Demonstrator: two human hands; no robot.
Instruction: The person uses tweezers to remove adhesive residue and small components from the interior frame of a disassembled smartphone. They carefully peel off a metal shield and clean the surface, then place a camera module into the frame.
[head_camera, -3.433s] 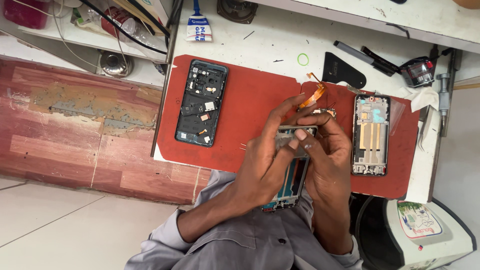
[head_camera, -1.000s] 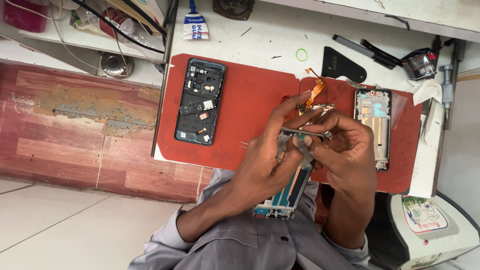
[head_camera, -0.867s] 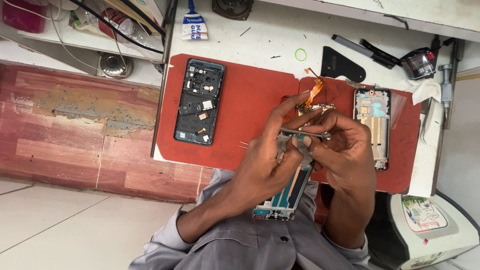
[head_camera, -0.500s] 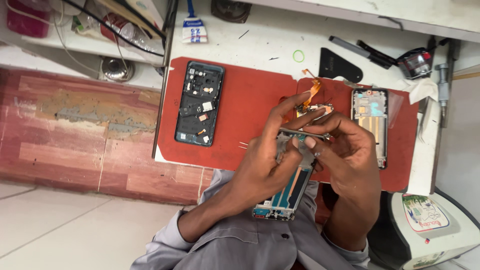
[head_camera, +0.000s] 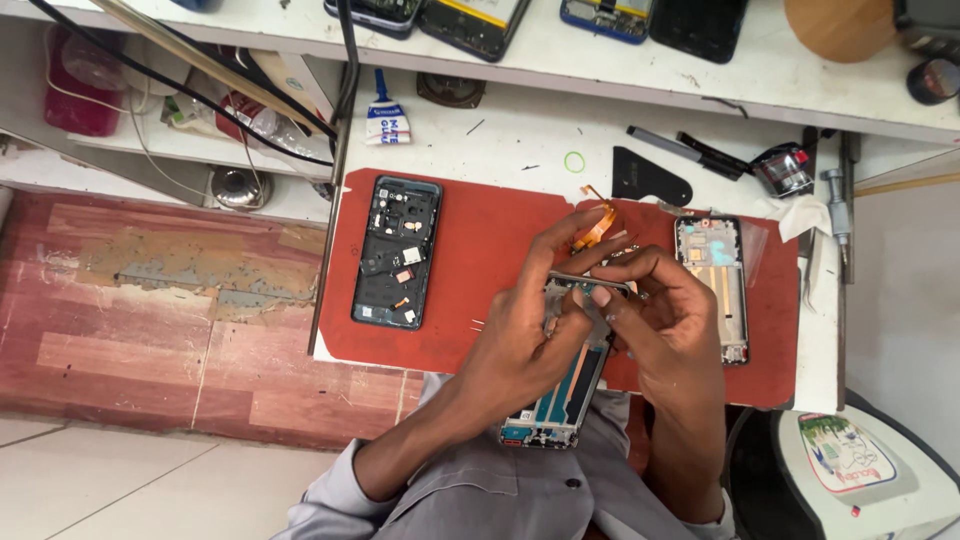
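Your left hand (head_camera: 525, 335) wraps the opened phone frame (head_camera: 565, 385) from its left side, thumb and fingers clamped on its edges near the upper end. Your right hand (head_camera: 670, 325) comes in from the right; its thumb and forefinger pinch at the frame's top edge, right beside your left fingertips. Whether a small part sits in that pinch can't be told.

Frame position: held over the near edge of the red mat (head_camera: 480, 250), above your lap, between your two forearms. Long axis runs away from you, leaning a little right at the far end. Top end points toward the bench, bottom end toward your grey shirt (head_camera: 500, 495). Inner side faces up: teal and orange strips show along its length.

An orange flex cable (head_camera: 595, 225) rises from the frame's far end, just past your left fingertips, standing clear of the mat.

Around it, on the mat:
- Left: a dark phone body (head_camera: 397, 250), back off, boards exposed, long axis roughly parallel to the held frame, well apart from your hands.
- Right: a second frame (head_camera: 712, 285) with pale insides, lying flat, just beside your right hand.

On the white benchtop (head_camera: 500, 135) beyond the mat: a black wedge-shaped pry tool (head_camera: 645, 180), a small green ring (head_camera: 574, 161), a glue tube (head_camera: 383, 108), and a screwdriver (head_camera: 838, 215) at the right edge.
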